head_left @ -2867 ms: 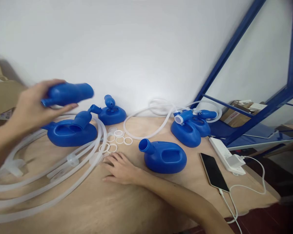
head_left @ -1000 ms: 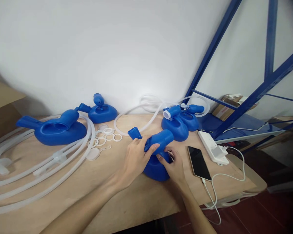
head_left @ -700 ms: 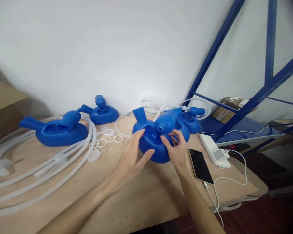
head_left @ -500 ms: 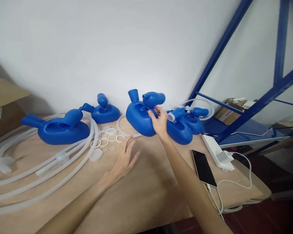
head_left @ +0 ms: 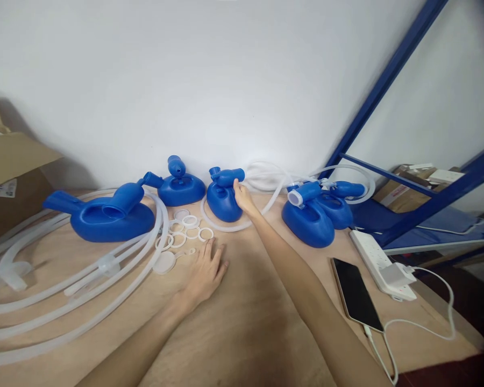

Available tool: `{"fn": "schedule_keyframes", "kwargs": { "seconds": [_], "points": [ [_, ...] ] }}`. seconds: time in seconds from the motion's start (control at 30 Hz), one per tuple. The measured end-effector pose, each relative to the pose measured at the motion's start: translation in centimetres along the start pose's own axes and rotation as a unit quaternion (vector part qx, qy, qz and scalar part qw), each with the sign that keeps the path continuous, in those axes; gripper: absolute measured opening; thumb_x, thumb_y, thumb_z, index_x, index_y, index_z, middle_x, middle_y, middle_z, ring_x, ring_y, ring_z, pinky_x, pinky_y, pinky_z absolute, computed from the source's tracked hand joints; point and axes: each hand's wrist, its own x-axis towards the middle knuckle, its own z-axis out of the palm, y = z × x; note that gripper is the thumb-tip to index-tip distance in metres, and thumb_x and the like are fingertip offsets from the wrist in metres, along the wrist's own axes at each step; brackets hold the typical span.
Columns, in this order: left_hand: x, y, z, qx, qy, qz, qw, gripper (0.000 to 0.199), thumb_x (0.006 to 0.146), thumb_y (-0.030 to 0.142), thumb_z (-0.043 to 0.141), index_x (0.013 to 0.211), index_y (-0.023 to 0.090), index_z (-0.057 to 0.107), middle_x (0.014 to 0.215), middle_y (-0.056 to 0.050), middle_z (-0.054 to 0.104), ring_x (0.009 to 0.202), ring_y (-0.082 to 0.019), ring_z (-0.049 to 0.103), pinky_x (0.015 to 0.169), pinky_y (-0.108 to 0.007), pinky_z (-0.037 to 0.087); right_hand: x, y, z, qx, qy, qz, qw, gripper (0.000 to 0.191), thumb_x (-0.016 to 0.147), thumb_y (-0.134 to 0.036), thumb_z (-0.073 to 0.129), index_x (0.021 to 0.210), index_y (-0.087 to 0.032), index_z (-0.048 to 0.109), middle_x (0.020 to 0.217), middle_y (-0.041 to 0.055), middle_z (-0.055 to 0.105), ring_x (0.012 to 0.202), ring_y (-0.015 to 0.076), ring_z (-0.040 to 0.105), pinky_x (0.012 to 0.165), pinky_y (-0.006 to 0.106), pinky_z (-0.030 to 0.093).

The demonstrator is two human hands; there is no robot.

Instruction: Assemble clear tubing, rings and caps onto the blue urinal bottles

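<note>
Near the wall, my right hand (head_left: 244, 198) is closed on the right side of a blue plastic bottle (head_left: 222, 201), its thumb up by the bottle's sideways neck. My left hand (head_left: 205, 271) lies on the table with its fingers spread and holds nothing. Just beyond its fingertips are several white rings (head_left: 205, 234) and a round translucent cap (head_left: 164, 263). Another blue bottle (head_left: 181, 191) stands left of the held one. A larger-looking blue bottle (head_left: 113, 220) lies farther left, beside coiled clear tubing (head_left: 133, 269).
Two more blue bottles (head_left: 310, 226) stand at the right with tubing behind them. A phone (head_left: 357, 295) on a cable and a white power strip (head_left: 367, 252) lie at the right edge. A cardboard box (head_left: 16, 199) is at far left, a blue metal rack (head_left: 387, 70) at right.
The bottle in my right hand has moved back toward the wall and now sits lower and more upright. My left hand has settled flatter on the table. The view has shifted slightly.
</note>
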Motion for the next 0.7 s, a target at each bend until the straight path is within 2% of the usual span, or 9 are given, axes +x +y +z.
{"fn": "schedule_keyframes", "kwargs": {
  "seconds": [0.07, 0.17, 0.2, 0.27, 0.33, 0.4, 0.5, 0.63, 0.7],
  "points": [
    [0.0, -0.1, -0.1, -0.001, -0.003, -0.005, 1.000, 0.050, 0.106, 0.041, 0.043, 0.149, 0.017, 0.052, 0.160, -0.022, 0.040, 0.152, -0.039, 0.036, 0.118, -0.060, 0.041, -0.4, -0.1, -4.0, 0.005, 0.016, -0.004, 1.000, 0.058, 0.103, -0.064, 0.037, 0.100, -0.019, 0.073, 0.117, 0.0137, 0.072, 0.120, 0.0296, 0.061, 0.106, 0.043, 0.046],
    [-0.1, -0.2, 0.0, -0.003, -0.006, -0.005, 1.000, 0.052, 0.105, 0.041, 0.045, 0.150, 0.017, 0.051, 0.159, -0.022, 0.041, 0.151, -0.039, 0.038, 0.118, -0.058, 0.042, -2.9, 2.1, -12.1, 0.005, 0.082, -0.039, 0.996, 0.046, 0.100, -0.059, 0.050, 0.110, -0.021, 0.075, 0.125, 0.0123, 0.071, 0.122, 0.0285, 0.063, 0.111, 0.046, 0.044],
    [-0.1, -0.2, 0.1, -0.002, -0.007, -0.004, 1.000, 0.052, 0.105, 0.041, 0.045, 0.151, 0.017, 0.050, 0.159, -0.022, 0.042, 0.150, -0.039, 0.039, 0.117, -0.058, 0.042, -4.2, 3.5, -14.8, -0.034, 0.128, -0.017, 0.991, 0.043, 0.098, -0.057, 0.054, 0.111, -0.021, 0.075, 0.127, 0.0135, 0.070, 0.125, 0.0297, 0.061, 0.114, 0.047, 0.041],
    [0.0, -0.3, 0.2, -0.001, -0.010, -0.004, 1.000, 0.052, 0.104, 0.040, 0.045, 0.150, 0.018, 0.051, 0.158, -0.021, 0.043, 0.148, -0.038, 0.040, 0.117, -0.058, 0.041, -6.9, 6.4, -19.2, -0.140, 0.196, 0.100, 0.965, 0.050, 0.092, -0.056, 0.063, 0.126, -0.020, 0.069, 0.144, 0.0186, 0.059, 0.141, 0.0361, 0.048, 0.120, 0.054, 0.032],
    [0.1, -0.4, 0.3, -0.003, -0.016, -0.007, 1.000, 0.050, 0.104, 0.040, 0.044, 0.148, 0.018, 0.053, 0.155, -0.021, 0.045, 0.146, -0.038, 0.042, 0.116, -0.059, 0.042, -9.5, 8.9, -21.5, -0.159, 0.194, 0.170, 0.953, 0.067, 0.081, -0.049, 0.076, 0.134, -0.009, 0.063, 0.139, 0.0311, 0.058, 0.135, 0.0487, 0.050, 0.112, 0.068, 0.034],
    [0.2, -0.4, 0.2, -0.008, -0.021, -0.009, 1.000, 0.050, 0.103, 0.041, 0.043, 0.145, 0.016, 0.054, 0.151, -0.021, 0.048, 0.143, -0.038, 0.044, 0.114, -0.061, 0.042, -11.7, 10.3, -21.8, -0.160, 0.157, 0.197, 0.954, 0.066, 0.075, -0.038, 0.079, 0.130, -0.005, 0.064, 0.122, 0.0315, 0.067, 0.120, 0.0503, 0.060, 0.103, 0.069, 0.042],
    [0.4, -0.4, 0.1, -0.016, -0.020, -0.012, 1.000, 0.051, 0.103, 0.042, 0.043, 0.145, 0.015, 0.055, 0.147, -0.022, 0.051, 0.138, -0.040, 0.048, 0.112, -0.064, 0.041, -14.4, 9.8, -20.4, -0.166, 0.130, 0.193, 0.958, 0.063, 0.076, -0.035, 0.074, 0.132, -0.009, 0.062, 0.113, 0.0238, 0.070, 0.113, 0.0451, 0.064, 0.101, 0.064, 0.046],
    [0.6, -0.3, -0.1, -0.033, -0.012, -0.014, 0.999, 0.056, 0.102, 0.045, 0.043, 0.149, 0.015, 0.050, 0.147, -0.021, 0.053, 0.138, -0.040, 0.048, 0.113, -0.065, 0.040, -17.5, 5.8, -18.0, -0.134, 0.106, 0.148, 0.974, 0.084, 0.081, -0.045, 0.070, 0.153, -0.014, 0.039, 0.100, 0.0108, 0.068, 0.092, 0.0352, 0.068, 0.086, 0.053, 0.054],
    [0.7, -0.1, -0.3, -0.049, -0.006, -0.014, 0.999, 0.057, 0.101, 0.046, 0.045, 0.150, 0.017, 0.049, 0.147, -0.020, 0.054, 0.139, -0.039, 0.049, 0.114, -0.063, 0.039, -18.8, 3.3, -17.1, -0.114, 0.064, 0.141, 0.981, 0.076, 0.084, -0.047, 0.068, 0.150, -0.020, 0.043, 0.091, 0.0042, 0.065, 0.079, 0.0296, 0.067, 0.076, 0.045, 0.055]
  ]
}}
